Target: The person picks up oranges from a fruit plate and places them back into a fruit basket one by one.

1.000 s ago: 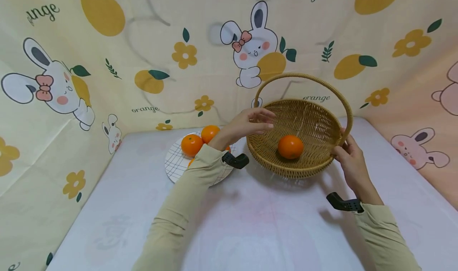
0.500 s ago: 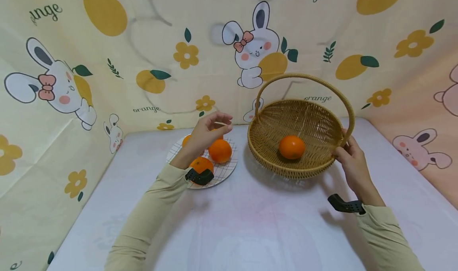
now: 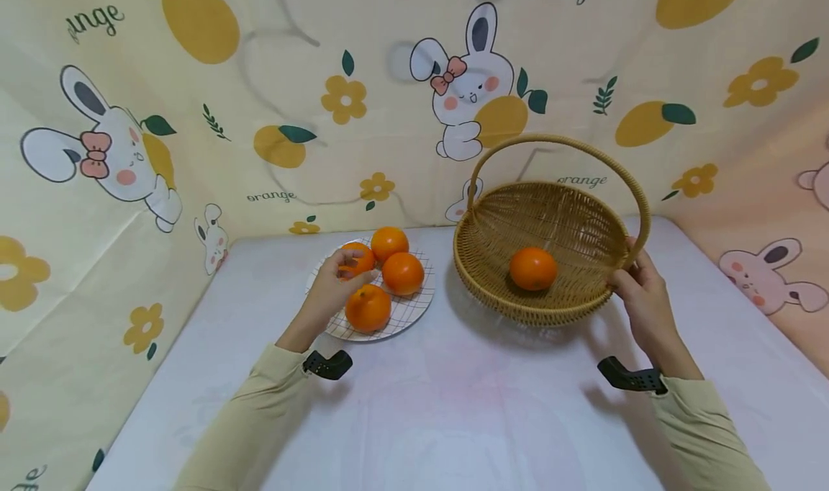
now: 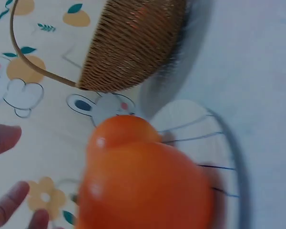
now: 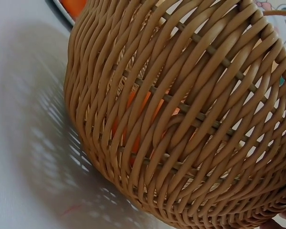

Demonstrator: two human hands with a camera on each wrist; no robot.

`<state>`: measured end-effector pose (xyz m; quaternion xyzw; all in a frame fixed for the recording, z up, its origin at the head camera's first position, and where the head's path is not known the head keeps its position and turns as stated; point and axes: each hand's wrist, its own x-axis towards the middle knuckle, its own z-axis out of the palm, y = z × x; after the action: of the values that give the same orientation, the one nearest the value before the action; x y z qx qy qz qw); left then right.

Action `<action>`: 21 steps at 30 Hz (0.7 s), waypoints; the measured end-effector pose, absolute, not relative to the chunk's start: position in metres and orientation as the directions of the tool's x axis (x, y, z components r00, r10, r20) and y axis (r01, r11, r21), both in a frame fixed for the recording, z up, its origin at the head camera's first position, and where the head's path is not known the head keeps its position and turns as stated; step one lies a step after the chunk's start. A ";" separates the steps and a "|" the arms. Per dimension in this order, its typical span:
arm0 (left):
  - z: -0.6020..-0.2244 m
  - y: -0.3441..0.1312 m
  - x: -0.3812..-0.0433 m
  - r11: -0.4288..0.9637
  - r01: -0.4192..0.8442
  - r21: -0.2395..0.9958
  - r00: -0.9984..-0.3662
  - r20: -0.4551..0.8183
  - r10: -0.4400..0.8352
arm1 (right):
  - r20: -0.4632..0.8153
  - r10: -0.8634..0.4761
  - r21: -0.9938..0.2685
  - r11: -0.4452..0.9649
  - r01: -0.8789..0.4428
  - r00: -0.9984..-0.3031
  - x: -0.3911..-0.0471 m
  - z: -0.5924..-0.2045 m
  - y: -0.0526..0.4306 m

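Observation:
My right hand [image 3: 648,307] grips the right side of a wicker basket [image 3: 518,309] at the foot of its arched handle, and the basket tips its mouth towards me. Inside lies one orange [image 3: 533,268], which shows through the weave in the right wrist view. My left hand [image 3: 324,293], fingers loosely bent and apart, hovers over the left part of a round checked plate [image 3: 408,309]. Several oranges [image 3: 368,309] sit on that plate, the leftmost [image 3: 359,257] partly behind the left fingers. In the left wrist view, those fingers [image 4: 5,138] hold nothing.
A white cloth [image 3: 453,419] covers the table. Directly behind it rises a printed backdrop [image 3: 401,124] with rabbits and fruit, and more of it stands at the left and right sides. Plate and basket are close together near the back.
My left hand has moved from the basket's mouth leftward and down to the plate, uncovering its oranges. The right hand keeps its grip, and the view has shifted slightly left.

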<state>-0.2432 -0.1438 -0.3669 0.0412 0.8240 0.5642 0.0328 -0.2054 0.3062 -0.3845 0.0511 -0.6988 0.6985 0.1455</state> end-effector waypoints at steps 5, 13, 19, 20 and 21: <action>-0.384 -0.148 -0.235 0.383 -0.065 0.922 -0.994 -0.094 0.057 | 0.278 0.133 -0.960 0.011 -0.279 -0.951 -0.204 -0.385 0.306; -0.399 -0.148 -0.227 0.427 -0.172 0.888 -0.978 -0.205 0.032 | 0.275 0.138 -0.961 0.002 -0.277 -0.951 -0.203 -0.384 0.305; -0.405 -0.147 -0.227 0.413 -0.160 0.897 -0.979 -0.198 0.052 | 0.271 0.141 -0.962 -0.003 -0.274 -0.952 -0.201 -0.384 0.305; -0.406 -0.147 -0.227 0.410 -0.157 0.898 -0.979 -0.196 0.054 | 0.273 0.140 -0.961 -0.003 -0.276 -0.952 -0.201 -0.385 0.304; -0.406 -0.146 -0.227 0.409 -0.162 0.898 -0.978 -0.200 0.052 | 0.274 0.140 -0.961 -0.006 -0.278 -0.951 -0.201 -0.385 0.304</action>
<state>-0.2274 -0.1464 -0.4061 -0.0330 0.8336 0.5424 0.0985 -0.2014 0.3041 -0.3847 0.0500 -0.6895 0.7073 0.1476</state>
